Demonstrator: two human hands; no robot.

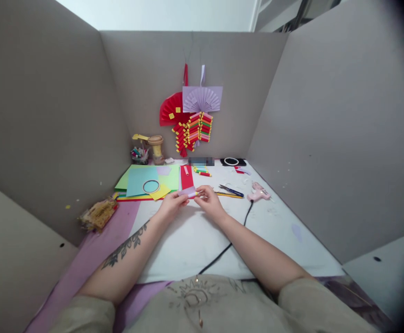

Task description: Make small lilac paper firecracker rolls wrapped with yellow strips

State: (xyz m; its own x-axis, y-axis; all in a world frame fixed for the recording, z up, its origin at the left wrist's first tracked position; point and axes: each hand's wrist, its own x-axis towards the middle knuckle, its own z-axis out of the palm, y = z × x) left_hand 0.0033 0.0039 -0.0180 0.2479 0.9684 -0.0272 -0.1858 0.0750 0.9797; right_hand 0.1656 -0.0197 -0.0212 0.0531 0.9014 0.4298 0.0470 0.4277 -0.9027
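Observation:
Over the middle of the white table, my two hands meet at a small piece of purple paper (187, 191). Closed fingers of my left hand (172, 203) grip its left and lower side. My right hand (207, 200) pinches the right end, where a bit of yellow shows; its exact shape is partly hidden by the fingertips. Just behind the hands lie a strip of red paper (187, 178) with a small pink paper roll (186, 170) on it. Several coloured paper rolls with yellow ends (202, 171) lie to the right of that.
Stacked coloured sheets (141, 178) carry a tape roll (151, 186) at left. Snips (232, 190) and a pink glue gun (258, 191) lie right, its black cord (219, 256) crossing the table. Paper fan ornaments (202, 99) hang behind. A golden packet (100, 215) sits at the left.

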